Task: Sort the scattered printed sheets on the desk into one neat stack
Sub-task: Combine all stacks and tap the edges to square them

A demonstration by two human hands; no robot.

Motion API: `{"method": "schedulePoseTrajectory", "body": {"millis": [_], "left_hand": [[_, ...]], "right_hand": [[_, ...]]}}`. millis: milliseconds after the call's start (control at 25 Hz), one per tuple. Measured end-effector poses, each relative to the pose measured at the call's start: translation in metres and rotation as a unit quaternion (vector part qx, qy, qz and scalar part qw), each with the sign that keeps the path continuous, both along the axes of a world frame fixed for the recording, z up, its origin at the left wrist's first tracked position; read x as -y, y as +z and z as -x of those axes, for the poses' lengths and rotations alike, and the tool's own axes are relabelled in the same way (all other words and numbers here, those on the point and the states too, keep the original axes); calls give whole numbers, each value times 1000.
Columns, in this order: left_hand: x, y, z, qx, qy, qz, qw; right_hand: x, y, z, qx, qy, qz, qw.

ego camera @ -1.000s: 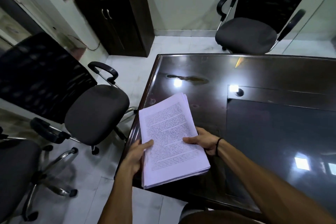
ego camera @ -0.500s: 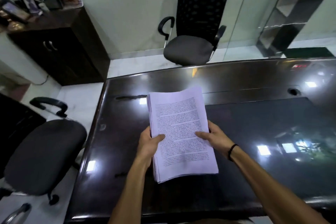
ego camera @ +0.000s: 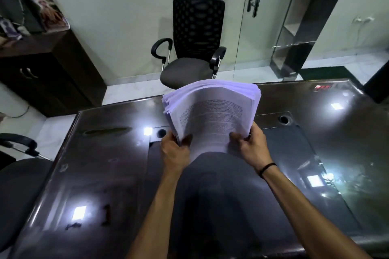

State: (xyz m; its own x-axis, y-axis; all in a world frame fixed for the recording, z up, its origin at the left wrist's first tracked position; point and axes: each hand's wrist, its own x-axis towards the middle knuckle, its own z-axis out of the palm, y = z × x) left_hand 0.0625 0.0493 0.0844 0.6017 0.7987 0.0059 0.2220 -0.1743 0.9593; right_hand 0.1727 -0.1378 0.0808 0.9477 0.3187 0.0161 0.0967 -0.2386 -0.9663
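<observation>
The stack of printed sheets (ego camera: 212, 115) was up off the worktop (ego camera: 101, 166), held on edge over its middle with the top bowing away from the person and the far edges fanned unevenly. The left hand (ego camera: 174, 151) gripped the lower left corner, thumb curled over the front page and fingers behind. The right hand (ego camera: 250, 145) gripped the lower right corner the same way, a dark band at its wrist.

Half a second earlier the same bundle had been tilted nearly flat and low above the worktop. A second before, it lay on the near left corner under both hands. So the sheets had been gathered, carried to the centre and raised upright. That probably means the collecting was done and the squaring was in hand: the likely next move would be tapping the bottom edge on the worktop to bring the ragged edges flush. No loose sheets showed elsewhere on the glossy dark surface.

The top page carried dense lines of print, too blurred and small to read. Beyond the far edge stood a black mesh-backed office chair (ego camera: 193, 57), with a dark cabinet (ego camera: 48, 73) to the left. A small red glow near the far right corner could not be read.
</observation>
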Motion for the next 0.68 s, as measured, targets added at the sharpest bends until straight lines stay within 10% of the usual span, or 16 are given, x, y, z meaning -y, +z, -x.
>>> {"method": "schedulePoseTrajectory", "body": {"millis": [480,680], "left_hand": [[41,19,-29,115,91,15,989],[46,27,-43,38,175,49,983]], "right_hand": [[-3,23,-17,-36,-88,-186,978],[-17,18,-26,-88,-156,-112,977]]}}
